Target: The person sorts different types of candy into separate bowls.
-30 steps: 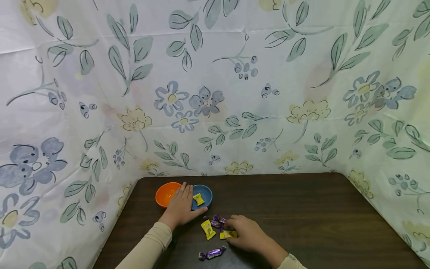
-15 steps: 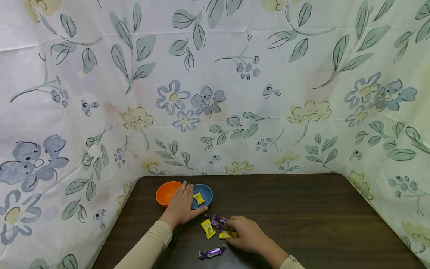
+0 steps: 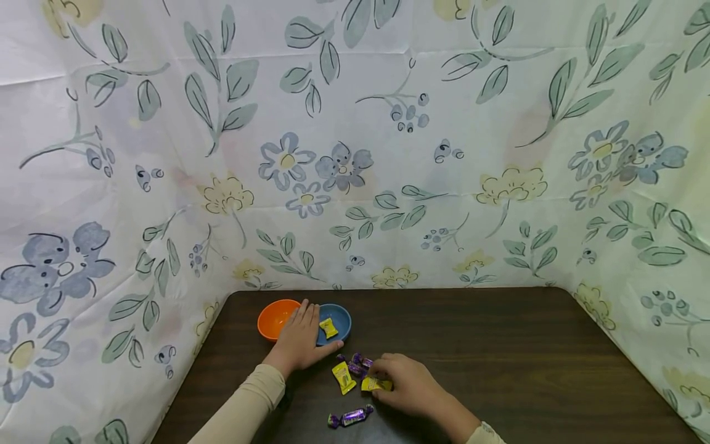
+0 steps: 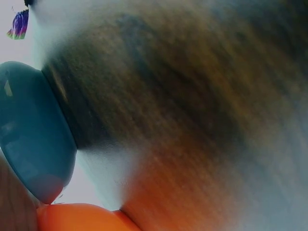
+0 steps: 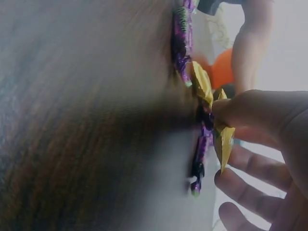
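Observation:
My left hand [image 3: 299, 342] lies with straight fingers across the inner edges of the orange bowl [image 3: 270, 322] and the blue bowl [image 3: 343, 319], which stand side by side. In the blue bowl is one yellow-wrapped candy [image 3: 328, 328]. My right hand [image 3: 410, 383] pinches another yellow-wrapped candy [image 3: 371, 384] between thumb and fingers; the right wrist view shows this candy [image 5: 224, 144] tilted up beside the thumb. Left of it lies a third yellow candy [image 3: 344, 377], near several purple-wrapped candies [image 3: 355, 369], partly hidden by the right hand.
One purple candy [image 3: 353, 417] lies apart, closer to the front of the dark wooden table [image 3: 499, 357]. A floral cloth [image 3: 388, 154] hangs behind and along the sides. In the left wrist view, the blue bowl [image 4: 36, 130] and orange bowl [image 4: 86, 219] touch or nearly touch.
My right fingers have drawn in slightly on the yellow candy, which has shifted a little and looks more tilted. The left hand and the bowls have stayed in place.

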Available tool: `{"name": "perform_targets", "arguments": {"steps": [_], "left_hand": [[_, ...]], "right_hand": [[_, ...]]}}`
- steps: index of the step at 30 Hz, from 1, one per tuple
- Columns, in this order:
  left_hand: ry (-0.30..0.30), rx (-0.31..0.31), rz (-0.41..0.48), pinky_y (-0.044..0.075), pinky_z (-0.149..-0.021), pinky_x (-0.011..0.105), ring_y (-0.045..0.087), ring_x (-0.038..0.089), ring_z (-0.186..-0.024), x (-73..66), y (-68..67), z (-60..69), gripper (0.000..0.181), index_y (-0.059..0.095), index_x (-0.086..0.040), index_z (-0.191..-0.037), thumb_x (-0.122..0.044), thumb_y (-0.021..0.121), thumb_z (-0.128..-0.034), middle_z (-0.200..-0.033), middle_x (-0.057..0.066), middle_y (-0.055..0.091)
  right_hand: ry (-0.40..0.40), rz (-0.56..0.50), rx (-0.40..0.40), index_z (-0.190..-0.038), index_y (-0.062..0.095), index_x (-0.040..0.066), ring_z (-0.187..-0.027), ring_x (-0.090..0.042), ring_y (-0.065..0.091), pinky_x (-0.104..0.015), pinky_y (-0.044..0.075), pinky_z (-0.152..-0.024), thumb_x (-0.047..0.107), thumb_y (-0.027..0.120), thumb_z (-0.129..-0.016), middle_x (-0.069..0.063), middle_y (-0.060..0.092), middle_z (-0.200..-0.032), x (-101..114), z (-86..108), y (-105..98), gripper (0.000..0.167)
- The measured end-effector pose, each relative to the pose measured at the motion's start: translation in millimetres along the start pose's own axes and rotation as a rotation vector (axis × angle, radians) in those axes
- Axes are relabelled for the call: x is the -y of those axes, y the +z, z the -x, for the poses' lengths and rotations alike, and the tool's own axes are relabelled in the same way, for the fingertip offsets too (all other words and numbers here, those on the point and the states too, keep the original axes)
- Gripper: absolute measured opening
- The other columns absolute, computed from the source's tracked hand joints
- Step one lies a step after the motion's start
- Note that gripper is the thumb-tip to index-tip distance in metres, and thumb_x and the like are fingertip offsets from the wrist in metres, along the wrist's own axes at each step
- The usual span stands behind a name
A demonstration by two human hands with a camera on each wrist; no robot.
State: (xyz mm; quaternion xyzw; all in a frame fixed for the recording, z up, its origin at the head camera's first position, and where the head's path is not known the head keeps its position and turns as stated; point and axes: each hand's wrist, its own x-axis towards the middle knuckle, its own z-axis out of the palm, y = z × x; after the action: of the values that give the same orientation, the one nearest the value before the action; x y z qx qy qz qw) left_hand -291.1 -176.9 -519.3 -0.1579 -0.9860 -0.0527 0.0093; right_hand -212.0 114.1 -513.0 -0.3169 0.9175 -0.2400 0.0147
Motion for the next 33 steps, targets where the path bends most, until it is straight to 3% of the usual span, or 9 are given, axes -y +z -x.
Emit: {"name": "perform_targets", "arguments": {"steps": [6, 15, 27, 33], "left_hand": [[-0.002, 0.008, -0.005, 0.021, -0.134, 0.055, 0.02, 0.039, -0.165, -0.5, 0.2, 0.3, 0.118, 0.03, 0.002, -0.165, -0.09, 0.038, -0.0926, -0.173, 0.021, 0.032], [-0.009, 0.01, 0.004, 0.02, -0.134, 0.055, 0.02, 0.039, -0.165, -1.3, -1.0, 0.3, 0.118, 0.03, 0.002, -0.165, -0.09, 0.039, -0.0922, -0.173, 0.021, 0.031], [-0.003, 0.004, 0.019, 0.022, -0.133, 0.056, 0.022, 0.04, -0.164, -4.1, -4.6, 3.4, 0.117, 0.033, 0.003, -0.164, -0.088, 0.042, -0.0928, -0.172, 0.022, 0.033], [-0.007, 0.002, 0.02, 0.022, -0.133, 0.055, 0.022, 0.039, -0.164, -4.2, -4.2, 3.0, 0.116, 0.032, 0.003, -0.164, -0.088, 0.043, -0.093, -0.172, 0.022, 0.033]], "right_hand": [[-0.012, -0.026, -0.03, -0.11, 0.077, 0.025, -0.08, 0.003, 0.052, -0.02, 0.046, -0.066, 0.028, 0.085, -0.089, 0.016, 0.063, -0.093, 1, 1.0, -5, 0.023], [-0.016, -0.049, -0.068, -0.109, 0.077, 0.023, -0.085, 0.001, 0.059, -0.021, 0.052, -0.07, 0.027, 0.084, -0.091, 0.014, 0.067, -0.096, 3, 1.6, -11, 0.02], [-0.005, -0.056, -0.121, -0.108, 0.078, 0.022, -0.084, -0.001, 0.059, -0.021, 0.052, -0.069, 0.027, 0.085, -0.09, 0.013, 0.068, -0.096, 0, -0.3, -13, 0.02], [0.014, -0.123, -0.133, -0.107, 0.077, 0.025, -0.084, 0.0, 0.059, -0.022, 0.053, -0.07, 0.028, 0.084, -0.092, 0.013, 0.068, -0.097, -7, -5.4, -11, 0.017]]}}
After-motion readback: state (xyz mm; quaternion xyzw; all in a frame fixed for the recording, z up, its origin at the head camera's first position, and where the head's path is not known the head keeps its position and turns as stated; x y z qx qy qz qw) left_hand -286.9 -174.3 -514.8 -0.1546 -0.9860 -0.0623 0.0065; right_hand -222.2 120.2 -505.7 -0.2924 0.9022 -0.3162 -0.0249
